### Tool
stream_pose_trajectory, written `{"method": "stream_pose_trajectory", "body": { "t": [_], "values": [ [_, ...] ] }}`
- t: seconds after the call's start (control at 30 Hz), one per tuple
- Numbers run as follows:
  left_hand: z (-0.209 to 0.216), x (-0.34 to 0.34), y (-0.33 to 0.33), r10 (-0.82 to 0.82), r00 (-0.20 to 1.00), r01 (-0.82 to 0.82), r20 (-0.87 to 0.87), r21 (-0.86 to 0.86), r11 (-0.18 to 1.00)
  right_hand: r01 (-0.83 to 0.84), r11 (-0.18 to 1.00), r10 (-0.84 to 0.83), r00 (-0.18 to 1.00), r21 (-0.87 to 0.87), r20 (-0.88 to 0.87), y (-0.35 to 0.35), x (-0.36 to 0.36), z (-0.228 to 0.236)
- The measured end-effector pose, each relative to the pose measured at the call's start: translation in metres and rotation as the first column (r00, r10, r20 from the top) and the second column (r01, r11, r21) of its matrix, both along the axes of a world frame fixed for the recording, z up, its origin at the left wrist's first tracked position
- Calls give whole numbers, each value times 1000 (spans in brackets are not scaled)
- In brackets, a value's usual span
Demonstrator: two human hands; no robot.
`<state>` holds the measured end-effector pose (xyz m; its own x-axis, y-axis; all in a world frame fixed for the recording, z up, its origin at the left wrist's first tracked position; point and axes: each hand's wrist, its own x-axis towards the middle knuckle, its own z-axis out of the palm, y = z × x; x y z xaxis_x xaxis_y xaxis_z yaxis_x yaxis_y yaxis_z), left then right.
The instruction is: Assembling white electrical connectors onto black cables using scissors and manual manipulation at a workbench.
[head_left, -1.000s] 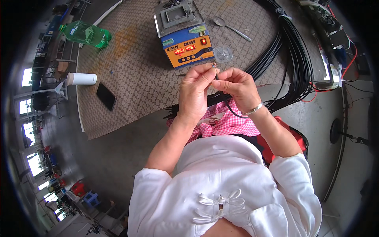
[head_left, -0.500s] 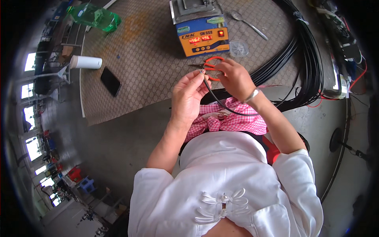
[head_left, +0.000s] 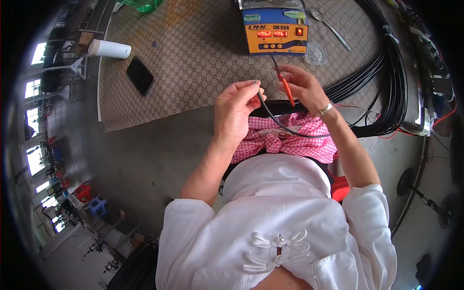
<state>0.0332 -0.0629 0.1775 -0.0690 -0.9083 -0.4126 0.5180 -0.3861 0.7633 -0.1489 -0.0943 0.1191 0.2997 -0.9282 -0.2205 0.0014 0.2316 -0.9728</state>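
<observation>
My left hand pinches the end of a black cable between thumb and fingers; short silvery strands seem to poke out at the fingertips. From there the cable droops in a curve under my right forearm. My right hand is closed on a pair of scissors with red-orange handles, lifted above the table's near edge. The scissors' dark blades point away from me, toward the blue and orange heating unit with a lit red display.
A big coil of black cable lies at the right. Beside the heating unit are a clear round dish and a metal spoon. A phone, a white tumbler and a green bottle lie at the left.
My right hand has picked up the scissors, which lay on the table before. My left hand still holds the cable end. The whole view has shifted a little.
</observation>
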Motion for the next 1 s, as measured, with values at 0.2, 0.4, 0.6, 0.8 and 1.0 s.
{"method": "stream_pose_trajectory", "body": {
  "t": [0.2, 0.4, 0.6, 0.8, 1.0],
  "values": [
    [-6, -2, -3, -66, 997, 66, 32, 0, 998, -178, 975, 151, 970, 130, 191, 23, -8, 37],
    [-5, -5, -2, -68, 994, 67, 83, 14, 998, -190, 960, 145, 965, 206, 216, 26, -4, 47],
    [-4, -3, -4, -117, 992, 116, 40, 30, 993, -185, 965, 158, 975, 183, 154, 23, -8, 47],
    [-5, 0, -5, -149, 989, 148, 15, 34, 988, -222, 963, 203, 971, 151, 129, 21, -12, 47],
    [-4, 1, -6, -165, 986, 165, 21, 25, 986, -212, 974, 209, 977, 82, 51, 20, -10, 46]
  ]
}}
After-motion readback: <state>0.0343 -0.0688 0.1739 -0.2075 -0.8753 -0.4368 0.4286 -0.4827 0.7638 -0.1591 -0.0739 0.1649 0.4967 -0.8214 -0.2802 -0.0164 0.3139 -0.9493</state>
